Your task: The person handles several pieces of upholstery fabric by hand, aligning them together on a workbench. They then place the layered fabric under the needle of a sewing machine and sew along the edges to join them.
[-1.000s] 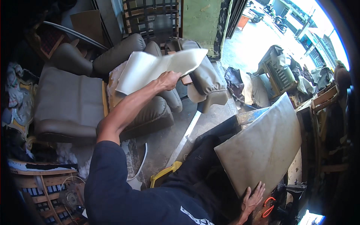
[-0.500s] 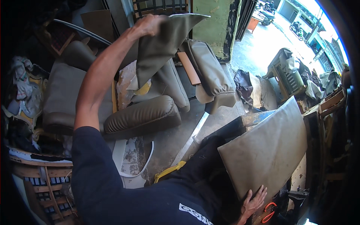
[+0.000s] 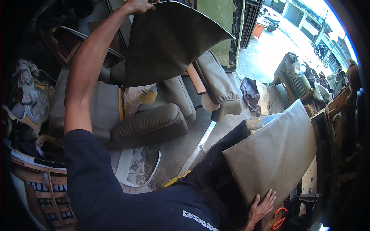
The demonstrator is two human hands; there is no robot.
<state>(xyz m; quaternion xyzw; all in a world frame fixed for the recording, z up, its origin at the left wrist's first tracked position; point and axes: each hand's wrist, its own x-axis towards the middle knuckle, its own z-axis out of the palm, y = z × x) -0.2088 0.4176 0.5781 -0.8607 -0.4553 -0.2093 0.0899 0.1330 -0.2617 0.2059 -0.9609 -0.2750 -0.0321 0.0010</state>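
Note:
Raised at the far left of centre, my left hand (image 3: 140, 5) is closed on the upper corner of a dark grey-brown sheet of upholstery leatherette (image 3: 169, 42). The sheet hangs spread out, with a pale edge along its top right. My right hand (image 3: 263, 208) lies flat with fingers spread on the lower edge of a lighter taupe leatherette piece (image 3: 275, 150). That piece rests across a worktop beside my leg. Close to my right hand are orange-handled scissors (image 3: 279, 218).
Leatherette-covered sofa parts stand ahead: a padded arm (image 3: 150, 121), a seat (image 3: 102, 104) and another padded section (image 3: 217, 77). A white strip (image 3: 158, 165) curls on the floor. Bare wooden frames (image 3: 52, 192) stand at left. Outside, beyond the doorway, are parked motorbikes (image 3: 269, 21).
My left hand has moved up and to the left, and the dark sheet has swung wider open. My right hand stays on the taupe piece.

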